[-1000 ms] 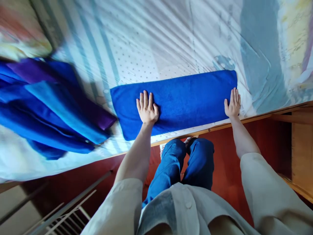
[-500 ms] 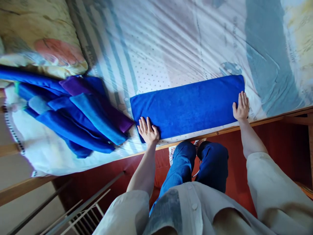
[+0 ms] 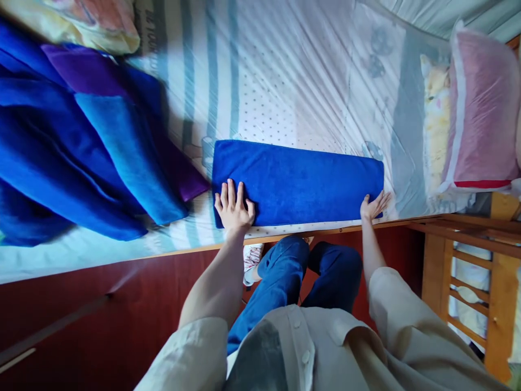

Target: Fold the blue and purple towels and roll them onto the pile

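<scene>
A blue towel (image 3: 301,182) lies flat in a long rectangle along the near edge of the bed. On its left end rests my left hand (image 3: 235,206), palm down with the fingers spread. My right hand (image 3: 375,206) is at the towel's near right corner, turned partly on its side, its fingers stretched out past the towel's right edge. Neither hand grips the cloth. Left of the towel is a loose heap of cloths: blue pieces (image 3: 52,146), a lighter blue one (image 3: 122,141) and a purple one (image 3: 193,176).
The bed sheet (image 3: 268,98) is striped and dotted, with creases. A pink pillow (image 3: 482,108) stands at the right beside a yellow printed pillow (image 3: 437,119). Another patterned pillow (image 3: 101,27) lies at the upper left. A wooden bed rail (image 3: 435,228) borders the near side.
My view has swung toward the right, bringing the pink pillow into sight. My right hand has gone from lying flat on the towel's right edge to a tilted pose at its near corner.
</scene>
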Demonstrator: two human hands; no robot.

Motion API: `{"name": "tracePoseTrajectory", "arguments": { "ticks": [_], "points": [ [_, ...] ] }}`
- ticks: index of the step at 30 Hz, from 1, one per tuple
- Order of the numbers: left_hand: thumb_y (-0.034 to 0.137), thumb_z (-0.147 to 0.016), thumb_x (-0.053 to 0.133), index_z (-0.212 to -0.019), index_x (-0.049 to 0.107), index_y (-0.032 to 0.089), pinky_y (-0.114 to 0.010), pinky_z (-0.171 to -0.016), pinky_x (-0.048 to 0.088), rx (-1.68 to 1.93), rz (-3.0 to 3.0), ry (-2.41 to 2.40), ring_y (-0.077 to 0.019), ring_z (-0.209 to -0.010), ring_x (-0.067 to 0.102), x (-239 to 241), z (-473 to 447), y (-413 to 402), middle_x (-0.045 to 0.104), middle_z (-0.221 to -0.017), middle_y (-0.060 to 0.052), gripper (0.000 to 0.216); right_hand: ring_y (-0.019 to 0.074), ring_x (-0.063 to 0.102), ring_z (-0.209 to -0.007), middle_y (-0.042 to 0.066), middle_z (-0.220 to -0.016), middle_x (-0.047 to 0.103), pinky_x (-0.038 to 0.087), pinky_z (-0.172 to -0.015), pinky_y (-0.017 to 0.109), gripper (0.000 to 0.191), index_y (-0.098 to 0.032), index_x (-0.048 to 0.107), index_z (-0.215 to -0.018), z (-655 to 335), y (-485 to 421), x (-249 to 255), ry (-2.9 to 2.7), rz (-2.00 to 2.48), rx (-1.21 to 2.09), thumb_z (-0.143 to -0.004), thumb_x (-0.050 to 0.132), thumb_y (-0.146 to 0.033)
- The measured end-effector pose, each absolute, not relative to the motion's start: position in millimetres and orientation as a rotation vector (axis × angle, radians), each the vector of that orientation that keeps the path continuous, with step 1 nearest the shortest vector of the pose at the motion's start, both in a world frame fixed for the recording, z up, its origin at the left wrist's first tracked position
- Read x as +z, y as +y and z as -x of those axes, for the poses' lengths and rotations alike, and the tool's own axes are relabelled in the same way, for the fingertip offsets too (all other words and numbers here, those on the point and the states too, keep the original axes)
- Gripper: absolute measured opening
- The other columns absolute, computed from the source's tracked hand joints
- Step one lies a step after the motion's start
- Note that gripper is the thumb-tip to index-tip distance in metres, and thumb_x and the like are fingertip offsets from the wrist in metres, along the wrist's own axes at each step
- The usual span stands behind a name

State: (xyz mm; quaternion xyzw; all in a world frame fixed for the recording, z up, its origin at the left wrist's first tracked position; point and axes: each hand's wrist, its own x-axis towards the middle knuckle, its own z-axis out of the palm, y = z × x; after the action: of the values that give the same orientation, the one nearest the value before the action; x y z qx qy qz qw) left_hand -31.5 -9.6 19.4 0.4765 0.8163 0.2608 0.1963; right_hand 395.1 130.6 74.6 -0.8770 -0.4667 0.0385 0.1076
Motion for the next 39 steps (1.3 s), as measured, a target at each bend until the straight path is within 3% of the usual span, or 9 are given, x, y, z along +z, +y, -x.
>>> {"name": "tracePoseTrajectory", "arguments": {
  "ticks": [2, 5, 8, 10, 21, 24, 27, 32, 39],
  "points": [
    [0.032, -0.094, 0.053, -0.159, 0.054, 0.019, -0.058, -0.138, 0.009, 0.751, -1.333, 2.275, -0.0330, -0.166, 0.024, 19, 32, -10, 0.033, -0.176, -0.011, 0.067, 0.0307, 0.045, -0.155, 0.024, -0.164, 0.049, 0.040, -0.125, 0.053, 0.062, -0.013, 0.051, -0.154, -364, 106, 78, -1.043, 2.430, 0.333, -0.095, 0.049, -0.032],
    [0.032, -0.093, 0.055, -0.160, 0.053, 0.020, -0.059, -0.138, 0.007, 0.770, -1.312, 2.254, -0.0340, -0.167, 0.021, 19, 32, -11, 0.031, -0.177, -0.010, 0.068, 0.0225, 0.072, -0.119, 0.012, -0.134, 0.072, 0.060, -0.099, 0.040, 0.041, -0.023, 0.061, -0.135, -312, 51, 74, -0.527, 2.056, 1.018, -0.097, 0.053, -0.036],
    [0.033, -0.092, 0.057, -0.160, 0.051, 0.021, -0.061, -0.137, 0.005, 0.779, -1.285, 2.231, -0.0353, -0.167, 0.019, 20, 32, -11, 0.030, -0.177, -0.010, 0.070, 0.0146, 0.074, -0.085, 0.006, -0.102, 0.078, 0.059, -0.075, 0.025, 0.015, -0.020, 0.068, -0.103, -265, -4, 66, -0.025, 1.897, 1.421, -0.092, 0.066, -0.030],
    [0.033, -0.091, 0.057, -0.160, 0.051, 0.021, -0.061, -0.137, 0.004, 0.779, -1.282, 2.230, -0.0355, -0.167, 0.019, 19, 32, -10, 0.029, -0.178, -0.010, 0.070, 0.0127, 0.072, -0.078, 0.005, -0.092, 0.077, 0.056, -0.069, 0.021, 0.005, -0.019, 0.068, -0.092, -243, -25, 62, 0.189, 1.862, 1.513, -0.090, 0.069, -0.024],
    [0.024, -0.093, 0.048, -0.153, 0.057, 0.013, -0.063, -0.135, 0.016, 0.631, -1.424, 2.340, -0.0341, -0.165, 0.026, 33, 19, 5, 0.038, -0.172, -0.019, 0.061, 0.0133, 0.075, -0.087, 0.010, -0.115, 0.082, 0.057, -0.071, 0.021, 0.016, -0.020, 0.073, -0.105, -214, -16, 61, 0.290, 1.811, 1.339, -0.094, 0.068, -0.031],
    [0.019, -0.095, 0.047, -0.140, 0.067, 0.020, -0.057, -0.132, 0.029, 0.502, -1.666, 2.134, -0.0299, -0.161, 0.036, 42, -11, 52, 0.051, -0.166, -0.012, 0.050, 0.0146, 0.076, -0.087, 0.010, -0.114, 0.081, 0.058, -0.071, 0.022, 0.016, -0.021, 0.072, -0.104, -210, -18, 52, 0.274, 1.806, 1.394, -0.094, 0.069, -0.032],
    [0.019, -0.102, 0.044, -0.139, 0.069, 0.024, -0.048, -0.126, 0.041, 0.280, -1.979, 1.736, -0.0261, -0.154, 0.045, 53, -59, 126, 0.053, -0.165, -0.008, 0.045, 0.0168, 0.078, -0.093, 0.008, -0.115, 0.081, 0.061, -0.076, 0.026, 0.015, -0.023, 0.070, -0.104, -207, -17, 44, 0.245, 1.790, 1.429, -0.095, 0.067, -0.035],
    [0.015, -0.103, 0.041, -0.142, 0.065, 0.021, -0.045, -0.115, 0.050, -0.028, -1.961, 1.672, -0.0304, -0.145, 0.051, 68, -122, 228, 0.059, -0.156, -0.015, 0.046, 0.0172, 0.079, -0.096, 0.009, -0.115, 0.081, 0.063, -0.084, 0.030, 0.016, -0.022, 0.067, -0.105, -203, -13, 45, 0.234, 1.761, 1.449, -0.101, 0.057, -0.033],
    [0.010, -0.093, 0.049, -0.142, 0.065, 0.016, -0.045, -0.105, 0.054, -0.103, -1.853, 1.717, -0.0354, -0.125, 0.063, 69, -126, 263, 0.062, -0.138, -0.021, 0.051, 0.0164, 0.079, -0.099, 0.007, -0.114, 0.082, 0.062, -0.088, 0.028, 0.016, -0.022, 0.069, -0.113, -203, -13, 55, 0.238, 1.716, 1.492, -0.104, 0.061, -0.034]
  ]
}}
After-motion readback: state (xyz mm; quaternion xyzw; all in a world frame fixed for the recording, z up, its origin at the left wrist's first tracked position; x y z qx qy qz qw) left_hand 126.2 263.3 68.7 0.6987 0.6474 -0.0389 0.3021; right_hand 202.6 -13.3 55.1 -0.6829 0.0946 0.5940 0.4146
